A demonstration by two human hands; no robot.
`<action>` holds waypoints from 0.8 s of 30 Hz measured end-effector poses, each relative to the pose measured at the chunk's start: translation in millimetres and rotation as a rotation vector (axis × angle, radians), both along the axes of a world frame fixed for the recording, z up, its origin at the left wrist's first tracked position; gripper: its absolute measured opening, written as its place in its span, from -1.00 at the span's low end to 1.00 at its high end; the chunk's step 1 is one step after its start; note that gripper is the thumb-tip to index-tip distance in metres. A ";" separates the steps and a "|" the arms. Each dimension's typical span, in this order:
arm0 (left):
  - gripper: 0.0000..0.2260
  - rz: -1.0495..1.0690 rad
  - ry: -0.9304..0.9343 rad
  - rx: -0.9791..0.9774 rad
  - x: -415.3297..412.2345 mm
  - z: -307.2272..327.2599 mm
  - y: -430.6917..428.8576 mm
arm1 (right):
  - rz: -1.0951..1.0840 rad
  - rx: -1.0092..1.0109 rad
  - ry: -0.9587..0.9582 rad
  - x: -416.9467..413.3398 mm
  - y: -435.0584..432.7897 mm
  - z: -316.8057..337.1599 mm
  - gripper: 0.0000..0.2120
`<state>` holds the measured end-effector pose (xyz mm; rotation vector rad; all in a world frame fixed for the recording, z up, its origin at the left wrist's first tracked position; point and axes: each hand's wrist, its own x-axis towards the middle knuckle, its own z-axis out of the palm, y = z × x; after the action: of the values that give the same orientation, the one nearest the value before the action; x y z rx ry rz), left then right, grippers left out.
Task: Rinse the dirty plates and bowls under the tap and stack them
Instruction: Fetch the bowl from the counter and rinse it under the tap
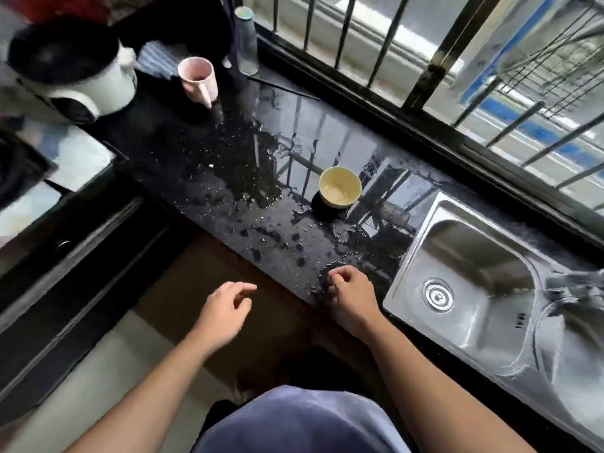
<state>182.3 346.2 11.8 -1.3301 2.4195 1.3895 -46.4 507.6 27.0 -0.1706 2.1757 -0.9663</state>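
A small yellow bowl (340,188) with pale residue inside stands upright on the wet black counter (228,158), left of the steel sink (464,282). My right hand (351,291) rests at the counter's front edge, fingers curled, holding nothing, well in front of the bowl. My left hand (225,305) hovers off the counter over the floor, fingers loosely apart and empty. The tap (575,282) is blurred at the sink's right side; no water stream shows.
A pink mug (197,80) and a white rice cooker (78,76) stand at the counter's far left, a clear tumbler (245,40) by the barred window. A stove top (49,178) lies to the left. Puddles cover the counter's middle.
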 end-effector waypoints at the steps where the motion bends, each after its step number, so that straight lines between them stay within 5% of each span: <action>1: -0.72 -0.067 0.024 -0.063 -22.9 -2.4 -15.7 | -0.069 -0.018 -0.017 -15.4 -9.3 -0.8 -0.85; 5: -0.38 -0.324 -0.201 -0.241 -122.1 -15.1 -77.7 | -0.286 -0.127 -0.133 -93.1 -54.3 -10.5 -0.85; 10: 0.01 -0.504 -0.578 -0.282 -190.9 -34.9 -137.8 | -0.373 -0.149 -0.317 -169.1 -105.5 -22.0 -0.52; 24: 0.12 -0.534 -0.617 -0.237 -209.4 -28.4 -144.7 | -0.360 0.065 -0.150 -153.7 -127.6 -9.7 -0.75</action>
<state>-27.1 201.5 -16.5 -0.8569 2.2772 0.4832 -200.1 380.0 17.4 0.3259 2.1335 -1.0641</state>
